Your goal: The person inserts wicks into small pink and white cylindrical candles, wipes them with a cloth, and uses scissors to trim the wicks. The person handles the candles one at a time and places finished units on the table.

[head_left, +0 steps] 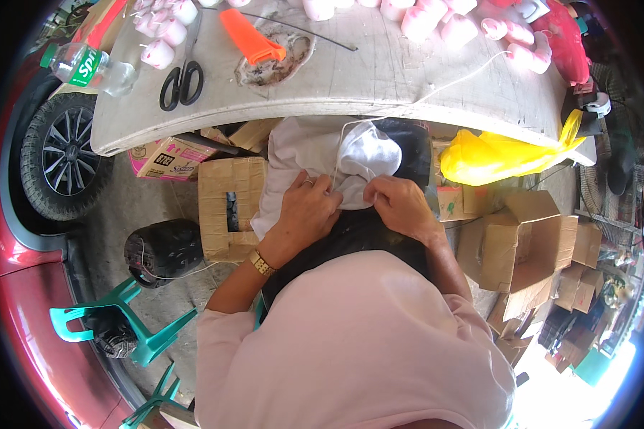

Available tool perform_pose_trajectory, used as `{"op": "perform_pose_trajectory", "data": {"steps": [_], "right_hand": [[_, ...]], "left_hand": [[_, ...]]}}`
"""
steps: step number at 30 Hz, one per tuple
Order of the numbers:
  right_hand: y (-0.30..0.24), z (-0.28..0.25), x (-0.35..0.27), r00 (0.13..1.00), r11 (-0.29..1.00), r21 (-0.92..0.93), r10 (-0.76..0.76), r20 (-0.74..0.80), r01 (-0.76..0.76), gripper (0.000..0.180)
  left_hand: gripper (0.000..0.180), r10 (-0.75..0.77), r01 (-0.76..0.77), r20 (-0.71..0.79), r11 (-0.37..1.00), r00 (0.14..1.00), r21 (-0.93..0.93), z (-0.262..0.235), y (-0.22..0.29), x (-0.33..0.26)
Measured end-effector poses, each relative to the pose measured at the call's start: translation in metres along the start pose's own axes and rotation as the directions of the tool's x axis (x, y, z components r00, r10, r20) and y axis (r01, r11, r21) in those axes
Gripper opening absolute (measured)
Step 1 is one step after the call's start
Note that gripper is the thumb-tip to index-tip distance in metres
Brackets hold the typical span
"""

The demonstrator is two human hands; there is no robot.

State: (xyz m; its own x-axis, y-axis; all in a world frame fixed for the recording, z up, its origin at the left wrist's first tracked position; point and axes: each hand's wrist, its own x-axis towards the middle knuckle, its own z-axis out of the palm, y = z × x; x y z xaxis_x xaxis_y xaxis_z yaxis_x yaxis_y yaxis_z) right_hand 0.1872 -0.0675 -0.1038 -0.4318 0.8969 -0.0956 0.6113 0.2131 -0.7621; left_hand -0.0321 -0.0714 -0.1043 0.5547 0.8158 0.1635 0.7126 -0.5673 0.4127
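My left hand (309,207) and right hand (404,207) curl fingers at white cloth (286,161), held item unclear; green-labelled bottle (86,66) beyond, far left.

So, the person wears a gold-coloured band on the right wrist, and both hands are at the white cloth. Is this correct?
Not quite: the head view shows the gold-coloured band on the wrist of the left hand, not of the right hand. Both hands are indeed at the white cloth.
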Motion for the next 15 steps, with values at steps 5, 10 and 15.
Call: {"op": "perform_pose_trajectory", "data": {"steps": [5, 10, 15], "right_hand": [[0.003, 0.001, -0.003, 0.993, 0.974, 0.223, -0.056, 0.102, 0.032, 0.016], [0.004, 0.012, 0.012, 0.991, 0.979, 0.153, 0.132, 0.036, -0.136, 0.027], [0.015, 0.014, 0.018, 0.975, 0.206, 0.953, 0.057, 0.214, -0.221, 0.051]], "left_hand": [[0.016, -0.246, 0.200, -0.008, 0.807, 0.969, -0.556, -0.024, 0.005, 0.024], [0.017, 0.058, -0.170, -0.208, 0.800, 0.976, -0.575, -0.038, 0.070, 0.058], [0.019, 0.113, -0.107, -0.045, 0.634, 0.993, -0.766, -0.058, 0.069, 0.067]]}}
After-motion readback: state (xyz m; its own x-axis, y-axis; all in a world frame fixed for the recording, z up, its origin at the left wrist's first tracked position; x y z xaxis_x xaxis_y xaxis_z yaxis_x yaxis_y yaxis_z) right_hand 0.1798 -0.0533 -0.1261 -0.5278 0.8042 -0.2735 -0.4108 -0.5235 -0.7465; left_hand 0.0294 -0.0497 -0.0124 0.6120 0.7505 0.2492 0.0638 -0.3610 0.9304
